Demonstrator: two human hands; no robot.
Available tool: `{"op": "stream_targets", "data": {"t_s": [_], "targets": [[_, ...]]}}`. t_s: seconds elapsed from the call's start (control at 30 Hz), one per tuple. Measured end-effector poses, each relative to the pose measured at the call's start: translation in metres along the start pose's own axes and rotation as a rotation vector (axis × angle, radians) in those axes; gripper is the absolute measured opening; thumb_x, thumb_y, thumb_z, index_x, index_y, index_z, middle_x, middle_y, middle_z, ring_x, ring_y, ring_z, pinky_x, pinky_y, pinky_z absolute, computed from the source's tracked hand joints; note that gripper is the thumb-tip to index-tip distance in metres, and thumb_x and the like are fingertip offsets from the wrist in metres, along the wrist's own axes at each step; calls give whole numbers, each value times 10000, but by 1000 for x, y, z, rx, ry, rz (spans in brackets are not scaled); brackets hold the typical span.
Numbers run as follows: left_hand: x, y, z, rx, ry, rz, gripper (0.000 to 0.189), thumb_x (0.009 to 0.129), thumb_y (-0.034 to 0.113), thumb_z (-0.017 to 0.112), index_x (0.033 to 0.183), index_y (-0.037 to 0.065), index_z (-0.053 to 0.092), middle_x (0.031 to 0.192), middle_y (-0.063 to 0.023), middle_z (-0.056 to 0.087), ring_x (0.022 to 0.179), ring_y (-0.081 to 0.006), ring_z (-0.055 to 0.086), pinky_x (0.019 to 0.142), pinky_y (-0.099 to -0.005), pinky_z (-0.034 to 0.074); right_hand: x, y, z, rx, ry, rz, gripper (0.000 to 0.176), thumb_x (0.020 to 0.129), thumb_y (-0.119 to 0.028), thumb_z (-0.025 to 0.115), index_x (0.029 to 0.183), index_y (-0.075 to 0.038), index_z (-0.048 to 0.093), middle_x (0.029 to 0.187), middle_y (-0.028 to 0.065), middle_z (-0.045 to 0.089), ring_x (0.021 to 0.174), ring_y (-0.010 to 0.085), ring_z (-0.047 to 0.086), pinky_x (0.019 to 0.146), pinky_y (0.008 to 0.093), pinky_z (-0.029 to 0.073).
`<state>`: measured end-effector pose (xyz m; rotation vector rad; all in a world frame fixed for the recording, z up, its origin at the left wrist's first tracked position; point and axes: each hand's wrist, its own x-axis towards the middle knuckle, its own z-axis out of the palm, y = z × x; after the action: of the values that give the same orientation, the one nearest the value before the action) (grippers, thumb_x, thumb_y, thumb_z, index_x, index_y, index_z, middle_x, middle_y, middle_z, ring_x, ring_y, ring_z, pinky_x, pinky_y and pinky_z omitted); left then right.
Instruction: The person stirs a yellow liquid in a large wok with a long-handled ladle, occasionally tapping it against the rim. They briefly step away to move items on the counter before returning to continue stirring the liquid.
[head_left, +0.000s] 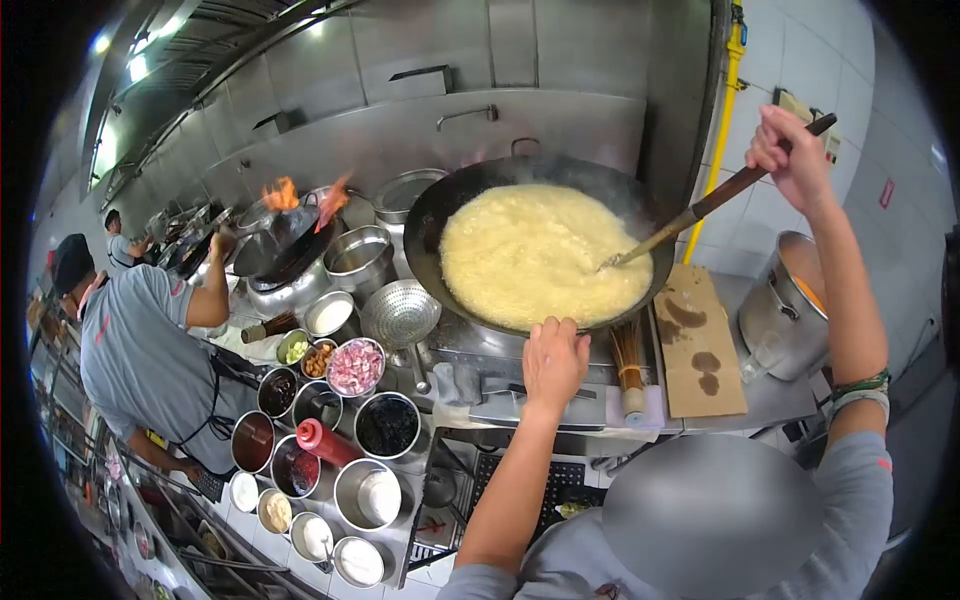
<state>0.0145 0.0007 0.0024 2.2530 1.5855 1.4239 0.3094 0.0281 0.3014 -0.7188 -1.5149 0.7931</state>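
A large black wok [425, 235] holds a foaming pale yellow liquid [540, 255]. My right hand [790, 155], raised at the upper right, is wrapped round the wooden handle of a long ladle [700, 207]. The ladle's lower end dips into the liquid on the wok's right side. At the wok's near rim is my left hand [556, 365], with its fingers bent together at the edge; whether they grip the rim or something on it is hidden.
Left of the wok are a perforated strainer [401, 312], many metal containers [387, 425] and a red bottle [328, 443]. Stained cardboard [697, 345] and a big pot [775, 325] stand right. A co-worker [150, 350] works at a flaming wok [300, 250] on the left.
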Motion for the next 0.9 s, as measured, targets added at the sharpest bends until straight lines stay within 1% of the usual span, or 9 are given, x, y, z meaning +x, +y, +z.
{"op": "stream_targets", "data": {"t_s": [0.1,0.2,0.63,0.73,0.77,0.8,0.83,0.87,0.9], "targets": [[2,-3,3,9,15,21,178,796,158,734,854,67,592,875,-116,565,860,-334,568,717,-458,463,8,-10,-9,70,8,7,364,992,-249,535,683,-118,394,503,-34,297,466,117,333,595,328,419],[5,-3,0,-22,18,33,181,782,143,753,844,46,614,845,-139,579,831,-363,574,687,-475,467,3,7,1,152,80,7,363,993,-256,539,688,-120,396,507,-33,295,463,117,328,584,327,409],[10,-7,1,10,-26,51,205,778,157,748,904,54,624,877,-137,576,857,-350,569,708,-459,470,-6,166,85,386,288,-210,363,1013,-222,502,685,-93,416,502,0,317,440,137,311,532,336,366],[10,-8,0,17,-31,59,195,780,174,737,898,59,632,888,-143,594,869,-356,582,719,-459,479,-16,196,115,386,285,-251,361,1028,-168,460,684,-102,374,534,-1,320,498,128,322,575,329,359],[8,-9,2,24,-3,55,187,776,178,732,886,60,636,881,-149,605,870,-360,590,724,-462,485,-21,211,119,293,335,-208,348,1026,-164,468,692,-98,393,563,3,347,530,131,341,590,325,359],[8,-14,5,-57,-43,45,166,763,174,722,852,59,643,843,-157,623,855,-362,609,733,-475,495,-27,235,119,219,355,-156,336,1023,-160,476,699,-95,413,592,7,374,561,135,360,605,321,359],[6,-12,5,-23,-23,7,125,779,158,683,818,48,640,792,-155,624,833,-361,619,738,-485,502,-30,266,119,-219,365,-419,287,1015,-221,467,760,-90,457,661,-15,395,605,124,391,587,296,347],[5,-13,9,8,-70,-33,101,803,146,632,843,55,645,843,-144,631,861,-352,615,744,-477,495,-28,294,101,-210,228,-428,268,996,-197,466,762,-70,493,701,1,433,656,135,429,618,297,365],[-3,-19,23,-47,84,-2,125,798,135,594,887,58,637,898,-145,624,883,-353,600,755,-466,482,-26,323,82,-198,90,-430,255,977,-173,465,763,-50,530,742,17,470,707,146,466,648,298,383]]}}
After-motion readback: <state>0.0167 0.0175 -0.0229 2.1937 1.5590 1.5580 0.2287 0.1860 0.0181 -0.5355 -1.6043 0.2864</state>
